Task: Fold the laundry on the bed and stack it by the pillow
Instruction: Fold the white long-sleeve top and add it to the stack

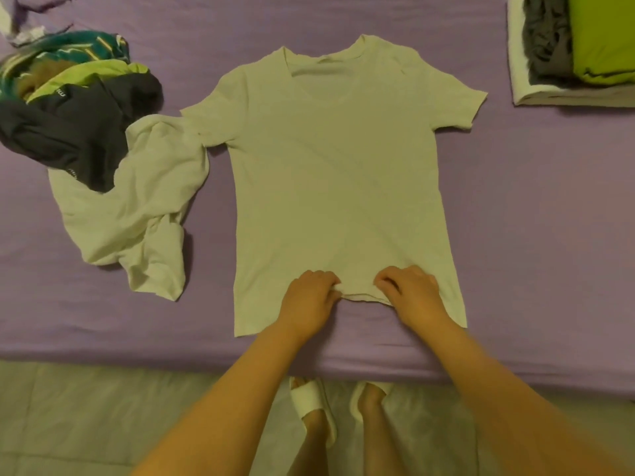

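One white T-shirt (338,173), flat at mid-bed, hem pinched.
Left hand (307,300) and right hand (412,293) close together, fingers curled on the bunched hem, probably to tug it smooth before folding. Unfolded pile (86,132) just left; folded stack (577,49) far right.

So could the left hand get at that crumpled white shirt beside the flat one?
Probably yes. The left hand now pinches the flat shirt's hem, but the crumpled white shirt lies just to its left on the bed, nothing between.
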The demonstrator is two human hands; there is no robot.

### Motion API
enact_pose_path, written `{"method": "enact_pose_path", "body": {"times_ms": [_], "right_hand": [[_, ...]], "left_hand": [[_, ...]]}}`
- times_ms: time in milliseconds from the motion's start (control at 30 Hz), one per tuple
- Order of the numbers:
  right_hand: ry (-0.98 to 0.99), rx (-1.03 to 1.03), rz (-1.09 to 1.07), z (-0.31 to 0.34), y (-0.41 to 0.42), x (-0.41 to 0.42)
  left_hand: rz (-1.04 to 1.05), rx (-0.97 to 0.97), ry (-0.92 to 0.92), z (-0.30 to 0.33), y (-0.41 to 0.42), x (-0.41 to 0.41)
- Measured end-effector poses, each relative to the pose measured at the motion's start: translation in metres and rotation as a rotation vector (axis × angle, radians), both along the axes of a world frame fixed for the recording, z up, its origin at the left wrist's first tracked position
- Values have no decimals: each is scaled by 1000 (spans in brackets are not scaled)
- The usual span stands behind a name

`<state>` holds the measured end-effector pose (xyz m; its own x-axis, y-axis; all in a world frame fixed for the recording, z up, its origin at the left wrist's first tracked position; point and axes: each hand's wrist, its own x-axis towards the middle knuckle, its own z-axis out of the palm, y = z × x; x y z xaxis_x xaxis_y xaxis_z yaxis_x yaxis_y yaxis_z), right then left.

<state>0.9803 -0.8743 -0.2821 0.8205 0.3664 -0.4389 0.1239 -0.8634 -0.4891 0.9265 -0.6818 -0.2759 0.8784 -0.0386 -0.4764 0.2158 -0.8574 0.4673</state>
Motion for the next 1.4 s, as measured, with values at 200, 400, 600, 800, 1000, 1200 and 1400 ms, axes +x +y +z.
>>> {"method": "enact_pose_path", "body": {"times_ms": [200,400,600,800,1000,1200,1400], "right_hand": [[-101,-83,274,3,13,-13],[85,115,108,7,10,3],[277,118,137,11,4,17],[507,35,234,19,-10,18],[187,-31,254,22,-8,37],[-10,-262,1,23,-6,68],[43,-391,13,17,-3,109]], "left_hand": [[-4,-35,122,0,5,18],[-114,-8,148,0,5,15],[-134,3,143,2,5,14],[140,-383,495,18,15,11],[414,-343,313,24,-4,26],[87,52,-6,22,-21,81],[-267,212,-60,13,-34,149]]}}
